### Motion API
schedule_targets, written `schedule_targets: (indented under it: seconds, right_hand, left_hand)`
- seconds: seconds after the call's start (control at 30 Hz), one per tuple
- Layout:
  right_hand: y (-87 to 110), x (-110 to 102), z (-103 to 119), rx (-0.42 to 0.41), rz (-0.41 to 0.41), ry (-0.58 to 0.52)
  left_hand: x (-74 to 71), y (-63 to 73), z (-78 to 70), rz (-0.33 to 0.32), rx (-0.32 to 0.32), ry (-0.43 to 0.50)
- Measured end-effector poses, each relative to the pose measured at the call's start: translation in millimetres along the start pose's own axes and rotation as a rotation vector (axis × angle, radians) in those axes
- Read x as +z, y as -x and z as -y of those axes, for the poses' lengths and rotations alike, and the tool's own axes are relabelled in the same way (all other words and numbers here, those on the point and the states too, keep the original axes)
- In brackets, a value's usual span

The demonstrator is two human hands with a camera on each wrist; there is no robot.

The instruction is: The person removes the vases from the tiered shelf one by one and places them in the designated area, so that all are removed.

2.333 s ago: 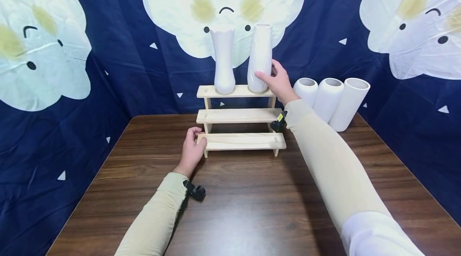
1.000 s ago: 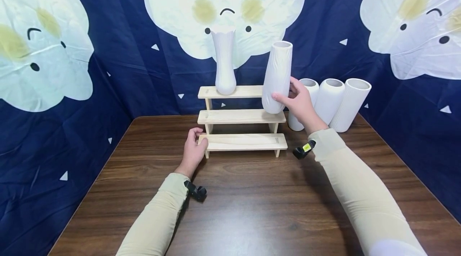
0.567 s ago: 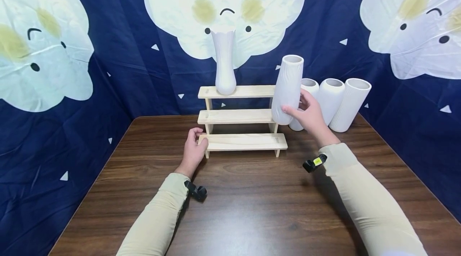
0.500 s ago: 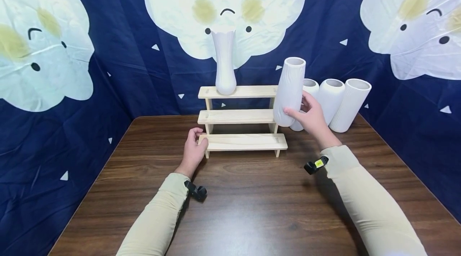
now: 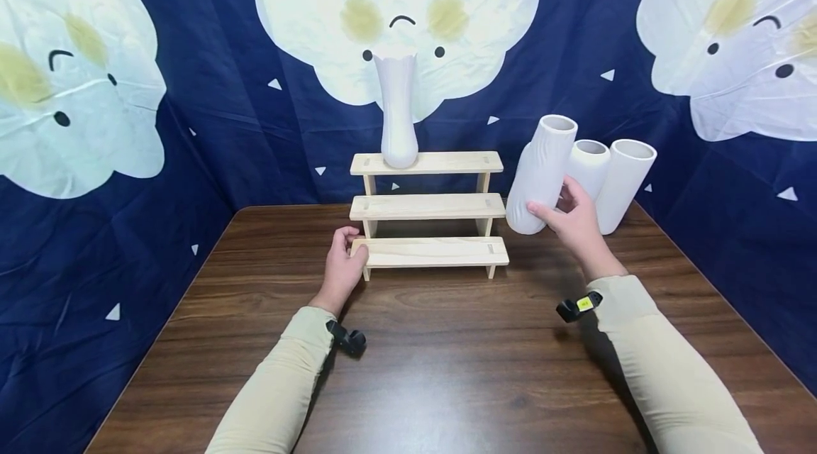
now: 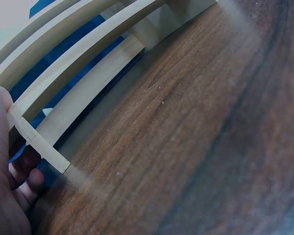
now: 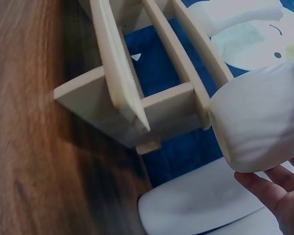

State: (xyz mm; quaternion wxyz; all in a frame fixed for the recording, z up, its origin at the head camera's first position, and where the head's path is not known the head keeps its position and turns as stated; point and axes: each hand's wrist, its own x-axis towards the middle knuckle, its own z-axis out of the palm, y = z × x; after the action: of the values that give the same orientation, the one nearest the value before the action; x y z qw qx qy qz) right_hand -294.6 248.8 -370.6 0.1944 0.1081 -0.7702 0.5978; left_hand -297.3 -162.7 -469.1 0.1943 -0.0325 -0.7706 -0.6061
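Observation:
A white ribbed vase (image 5: 541,170) is gripped low on its side by my right hand (image 5: 577,227), just right of a three-tier wooden stand (image 5: 428,206). In the right wrist view the held vase (image 7: 259,117) is tilted, its base showing above the table. My left hand (image 5: 343,266) holds the left end of the stand's lowest shelf, thumb on top; in the left wrist view its fingers (image 6: 35,180) curl beneath the shelf's end. Another white vase (image 5: 398,110), with a wavy rim, stands on the top shelf's left part.
Behind the right hand stand more white vases, among them a rounded one (image 5: 590,167) and a ribbed cylinder (image 5: 625,184); another is mostly hidden by the held vase. The brown wooden table (image 5: 434,355) meets a navy cloth backdrop (image 5: 210,85) with cloud faces.
My right hand has lifted the ribbed vase off the top shelf's right part and carried it right and down, in front of the standing vases. The left hand keeps its hold on the stand.

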Motion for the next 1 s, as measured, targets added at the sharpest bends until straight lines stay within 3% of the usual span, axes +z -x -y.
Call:
schedule_targets:
  seconds: [0.23, 0.57, 1.0]
  right_hand:
    - [7.7, -5.4, -11.5, -0.003, -0.005, -0.012]
    - [12.3, -20.4, -36.3, 0.069, -0.006, 0.089]
    - [24.1, -37.2, -60.9, 0.037, -0.056, 0.054]
  left_hand:
    - [-2.4, -1.6, 4.8, -0.001, -0.003, -0.021]
    - [-1.9, -1.9, 4.4, 0.007, -0.007, -0.015]
    - [-1.3, -1.0, 2.1, 0.005, -0.018, -0.013]
